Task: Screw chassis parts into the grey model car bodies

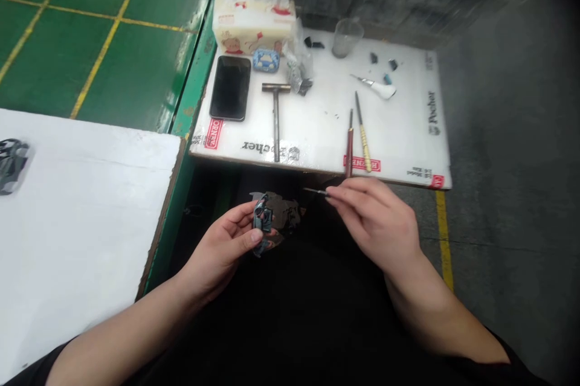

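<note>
My left hand holds a small dark-blue openwork piece between thumb and fingers, with a crumpled dark sheet behind it. My right hand pinches a thin metal pin tool by its shank, its tip pointing left toward the piece and apart from it. Both hands are over my dark lap, below the front edge of a white board. The back of the piece is hidden by my fingers.
The white board carries a black smartphone, a steel T-handled tool, a tissue pack, a blue tin, a glass beaker, several awls, a white-handled knife and small dark pieces. A white sheet lies left.
</note>
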`<state>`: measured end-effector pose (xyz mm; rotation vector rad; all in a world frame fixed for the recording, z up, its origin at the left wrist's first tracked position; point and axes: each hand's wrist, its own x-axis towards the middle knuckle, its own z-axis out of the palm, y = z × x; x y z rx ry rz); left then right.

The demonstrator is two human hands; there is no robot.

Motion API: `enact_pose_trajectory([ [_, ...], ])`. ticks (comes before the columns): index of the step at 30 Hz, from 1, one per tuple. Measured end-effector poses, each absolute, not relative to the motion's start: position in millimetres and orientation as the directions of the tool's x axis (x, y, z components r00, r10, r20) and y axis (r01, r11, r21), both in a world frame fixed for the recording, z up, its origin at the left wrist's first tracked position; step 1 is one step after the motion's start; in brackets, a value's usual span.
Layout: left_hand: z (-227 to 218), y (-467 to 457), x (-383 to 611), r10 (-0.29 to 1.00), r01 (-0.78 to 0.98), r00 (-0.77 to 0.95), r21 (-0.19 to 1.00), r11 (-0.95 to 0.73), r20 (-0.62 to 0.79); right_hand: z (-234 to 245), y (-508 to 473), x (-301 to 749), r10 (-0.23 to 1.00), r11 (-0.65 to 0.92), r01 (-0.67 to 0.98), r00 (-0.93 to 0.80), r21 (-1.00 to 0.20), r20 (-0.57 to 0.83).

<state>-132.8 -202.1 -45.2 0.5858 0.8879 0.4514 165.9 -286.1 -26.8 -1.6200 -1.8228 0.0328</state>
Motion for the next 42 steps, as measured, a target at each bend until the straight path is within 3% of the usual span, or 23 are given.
enact_pose_trajectory([
  [4,-45.7,-201.2,-131.8,0.577,-0.115,0.553,0.631,0.768,-0.601,-42.1,-271.9,241.0,0.837,-0.019,0.925,0.223,-0.380,0.500],
  [7,-44.2,-200.6,-130.3,0.548,-0.085,0.548,0.610,0.788,-0.632,-57.0,-263.2,286.3,0.852,-0.124,0.907,0.306,-0.403,0.426],
  [18,-49.5,-199.1,-127.7,0.516,-0.077,0.548,0.575,0.815,-0.659,-67.8,-260.9,316.0,0.912,-0.103,0.916,0.242,-0.387,0.332],
  [21,-50.4,-200.1,-126.7,0.516,-0.109,0.568,0.562,0.820,-0.642,-56.1,-269.4,296.6,0.865,-0.106,0.922,0.270,-0.371,0.422],
  [23,-49.9,-200.6,-125.7,0.534,-0.124,0.592,0.587,0.800,-0.604,-45.7,-278.4,263.8,0.771,-0.127,0.909,0.343,-0.398,0.537],
  [25,-49.1,-201.4,-124.5,0.555,-0.132,0.638,0.634,0.762,-0.534,-36.5,-287.8,220.2,0.720,-0.112,0.815,0.461,-0.568,0.519],
  [26,-48.8,-202.2,-123.8,0.558,-0.136,0.671,0.658,0.740,-0.489,-33.3,-291.7,197.9,0.779,-0.061,0.736,0.458,-0.674,0.429],
  [28,-48.3,-205.5,-122.1,0.545,-0.142,0.735,0.693,0.706,-0.404,-30.8,-296.2,159.2,0.956,-0.025,0.478,0.270,-0.878,0.120],
  [30,-47.3,-211.2,-119.3,0.542,-0.153,0.762,0.714,0.684,-0.355,-33.0,-296.3,134.5,0.989,-0.121,0.190,0.103,-0.974,-0.103],
  [34,-39.9,-227.4,-109.6,0.585,-0.192,0.747,0.741,0.644,-0.315,-39.4,-293.3,127.1,0.975,-0.221,-0.122,-0.042,-0.968,-0.217],
  [42,-26.2,-258.5,-88.7,0.711,-0.322,0.642,0.741,0.589,-0.286,-35.4,-300.3,146.8,0.968,-0.241,-0.277,-0.137,-0.930,-0.210],
])
